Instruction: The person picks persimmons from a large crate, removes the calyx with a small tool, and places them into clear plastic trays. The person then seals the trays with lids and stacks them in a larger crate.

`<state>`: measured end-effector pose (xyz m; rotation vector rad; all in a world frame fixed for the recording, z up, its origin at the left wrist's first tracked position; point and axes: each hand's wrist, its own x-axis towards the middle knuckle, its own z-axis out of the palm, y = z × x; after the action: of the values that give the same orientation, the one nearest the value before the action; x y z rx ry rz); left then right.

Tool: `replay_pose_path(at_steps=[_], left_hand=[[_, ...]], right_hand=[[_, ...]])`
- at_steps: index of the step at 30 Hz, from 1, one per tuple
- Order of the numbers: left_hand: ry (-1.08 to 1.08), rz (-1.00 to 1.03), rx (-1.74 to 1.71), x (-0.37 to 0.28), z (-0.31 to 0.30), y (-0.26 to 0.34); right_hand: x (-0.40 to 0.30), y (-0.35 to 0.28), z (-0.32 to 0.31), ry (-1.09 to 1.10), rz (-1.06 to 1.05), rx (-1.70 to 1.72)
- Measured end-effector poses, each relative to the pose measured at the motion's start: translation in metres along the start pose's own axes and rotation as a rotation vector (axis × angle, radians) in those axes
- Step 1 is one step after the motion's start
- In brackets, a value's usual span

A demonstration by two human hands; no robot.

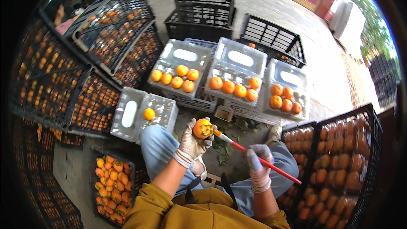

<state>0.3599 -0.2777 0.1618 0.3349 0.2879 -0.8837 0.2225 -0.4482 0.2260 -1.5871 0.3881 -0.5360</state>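
Observation:
My left hand (191,148), in a knitted work glove, holds an orange persimmon (199,129) with its leafy calyx turned to the right. My right hand (259,164), gloved too, grips a red-handled brush (240,148). The pale, orange-stained brush head touches or nearly touches the calyx. Beyond my left knee lies an opened clear plastic clamshell box (171,109) with a single persimmon (149,114) in it. Farther out, three more clamshells, a left one (170,54), a middle one (222,48) and a right one (275,70), stand open, each with several persimmons.
A black crate (92,162) of loose persimmons stands at my left. Stacked crates (74,114) of fruit rise behind it. Boxed persimmons fill black crates (314,159) at my right. More crates (203,16) stand ahead. Green leaves (224,151) litter the floor; a person's arm (59,14) shows far left.

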Motion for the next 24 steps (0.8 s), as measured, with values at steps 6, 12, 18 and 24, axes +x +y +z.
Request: replay_pose_path(at_steps=[6,12,18,24], left_hand=[[0.033,-0.155,0.082,0.02,0.014,-0.037],[0.173,-0.182,0.177,0.035,0.0,-0.05],[0.22,-0.057,0.215,0.057,0.002,-0.06],[0.008,0.31,0.782,0.131,0.021,-0.039]], right_hand=[[-0.001,0.011,-0.02,-0.025,-0.044,-0.06],[0.001,0.018,-0.031,-0.045,-0.103,-0.17],[0.006,0.036,-0.041,0.078,0.062,0.004],[0.005,0.069,-0.07,0.353,0.051,0.045]])
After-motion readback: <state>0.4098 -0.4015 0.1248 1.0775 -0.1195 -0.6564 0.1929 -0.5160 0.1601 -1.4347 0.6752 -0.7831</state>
